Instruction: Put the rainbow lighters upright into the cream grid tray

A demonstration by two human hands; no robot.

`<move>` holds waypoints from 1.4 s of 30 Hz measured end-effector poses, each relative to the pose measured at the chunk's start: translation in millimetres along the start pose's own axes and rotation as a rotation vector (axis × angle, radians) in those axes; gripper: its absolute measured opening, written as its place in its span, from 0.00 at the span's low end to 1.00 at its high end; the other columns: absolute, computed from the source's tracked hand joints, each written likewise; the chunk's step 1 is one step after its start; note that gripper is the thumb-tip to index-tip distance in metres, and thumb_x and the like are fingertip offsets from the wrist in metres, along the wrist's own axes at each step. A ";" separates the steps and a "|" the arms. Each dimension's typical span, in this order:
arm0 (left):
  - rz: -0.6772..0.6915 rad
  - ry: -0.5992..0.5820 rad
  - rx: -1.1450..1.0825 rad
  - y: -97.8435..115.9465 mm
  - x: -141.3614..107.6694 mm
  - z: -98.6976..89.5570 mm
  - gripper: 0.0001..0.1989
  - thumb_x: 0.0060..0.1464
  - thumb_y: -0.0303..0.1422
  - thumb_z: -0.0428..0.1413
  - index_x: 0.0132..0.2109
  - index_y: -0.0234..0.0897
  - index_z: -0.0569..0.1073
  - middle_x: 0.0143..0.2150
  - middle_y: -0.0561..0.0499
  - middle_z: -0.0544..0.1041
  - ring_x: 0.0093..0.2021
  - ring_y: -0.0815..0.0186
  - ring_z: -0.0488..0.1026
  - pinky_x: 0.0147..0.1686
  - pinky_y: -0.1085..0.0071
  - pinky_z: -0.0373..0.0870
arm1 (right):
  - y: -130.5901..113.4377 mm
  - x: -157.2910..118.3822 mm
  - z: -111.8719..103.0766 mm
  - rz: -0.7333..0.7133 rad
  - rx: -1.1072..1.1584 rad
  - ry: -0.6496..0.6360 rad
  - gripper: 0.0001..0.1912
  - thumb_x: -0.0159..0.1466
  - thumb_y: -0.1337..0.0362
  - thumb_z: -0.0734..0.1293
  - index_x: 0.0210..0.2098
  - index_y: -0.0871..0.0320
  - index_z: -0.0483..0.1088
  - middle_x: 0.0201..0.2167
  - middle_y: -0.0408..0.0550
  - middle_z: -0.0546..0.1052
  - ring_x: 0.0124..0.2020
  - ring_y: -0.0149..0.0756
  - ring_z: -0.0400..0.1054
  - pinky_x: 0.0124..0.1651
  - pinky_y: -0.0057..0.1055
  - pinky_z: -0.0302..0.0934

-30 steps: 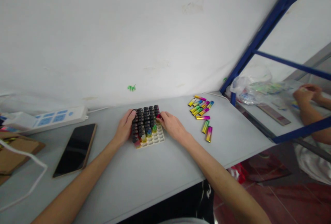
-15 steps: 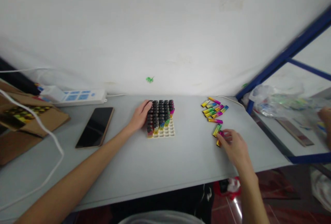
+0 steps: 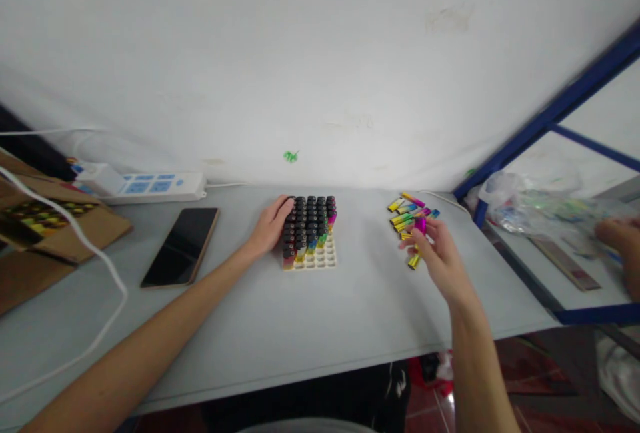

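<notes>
A cream tray (image 3: 325, 259) with a grid of sockets stands mid-table. Upright lighters (image 3: 309, 219) with black tops and coloured bodies fill its back and left; bare sockets show at the front right. My left hand (image 3: 270, 223) grips the tray's left side, thumb and fingers around the outer lighters. Over on the right, my right hand (image 3: 440, 253) pinches a shiny purple lighter sleeve (image 3: 421, 225), held upright above the table. Beneath it lies a green-and-yellow sleeve (image 3: 414, 261). Just behind are several loose metallic sleeves (image 3: 403, 218), partly hidden by the fingers.
A phone (image 3: 183, 246) lies left of the tray, near a white power strip (image 3: 160, 186). A cardboard box (image 3: 95, 226) and a white cable (image 3: 107, 266) occupy the far left. At right stand a blue metal frame (image 3: 530, 133), plastic bags (image 3: 505, 199) and another person's hand (image 3: 620, 239).
My right hand has lifted the purple sleeve off the table and moved slightly back and left. My left hand stays at the tray. The other person's hand has come further into view.
</notes>
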State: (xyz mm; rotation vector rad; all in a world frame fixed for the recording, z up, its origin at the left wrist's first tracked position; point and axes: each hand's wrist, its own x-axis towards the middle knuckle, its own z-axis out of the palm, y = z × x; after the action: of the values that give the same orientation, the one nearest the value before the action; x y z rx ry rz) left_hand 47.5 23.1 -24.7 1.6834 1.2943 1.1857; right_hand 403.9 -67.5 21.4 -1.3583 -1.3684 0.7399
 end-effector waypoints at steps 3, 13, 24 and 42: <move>0.003 0.004 -0.007 -0.1 0.1 -0.8 0.21 0.68 0.51 0.47 0.45 0.39 0.74 0.40 0.52 0.77 0.44 0.60 0.72 0.48 0.67 0.67 | -23.4 24.3 54.0 -0.028 0.232 -0.176 0.22 0.67 0.42 0.67 0.48 0.50 0.59 0.30 0.38 0.72 0.22 0.29 0.63 0.26 0.28 0.60; -0.023 -0.006 -0.018 -1.4 0.3 -1.6 0.23 0.67 0.53 0.48 0.46 0.39 0.75 0.41 0.51 0.78 0.45 0.59 0.73 0.48 0.66 0.67 | 5.9 25.0 131.9 0.047 0.057 -0.041 0.29 0.67 0.38 0.61 0.21 0.52 0.55 0.16 0.36 0.58 0.20 0.29 0.51 0.24 0.29 0.46; -0.057 0.000 -0.073 -1.2 -1.0 -1.6 0.22 0.67 0.52 0.50 0.46 0.39 0.75 0.40 0.52 0.76 0.42 0.60 0.71 0.45 0.67 0.67 | 2.6 14.4 133.0 -0.003 -0.131 -0.059 0.22 0.66 0.50 0.60 0.20 0.53 0.53 0.17 0.36 0.55 0.23 0.30 0.51 0.28 0.30 0.43; -0.047 -0.005 -0.063 4.4 -1.3 -1.1 0.20 0.67 0.51 0.49 0.42 0.39 0.72 0.37 0.53 0.73 0.40 0.61 0.69 0.42 0.68 0.65 | -5.0 18.0 121.0 -0.228 -0.166 -0.120 0.20 0.74 0.50 0.64 0.31 0.57 0.73 0.25 0.42 0.76 0.27 0.32 0.69 0.34 0.29 0.60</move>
State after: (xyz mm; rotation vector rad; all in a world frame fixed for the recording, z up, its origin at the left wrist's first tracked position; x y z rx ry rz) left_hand 47.8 20.6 -20.6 1.6011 1.2741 1.1820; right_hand 292.5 -23.4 -4.2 -1.2732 -1.6794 0.5723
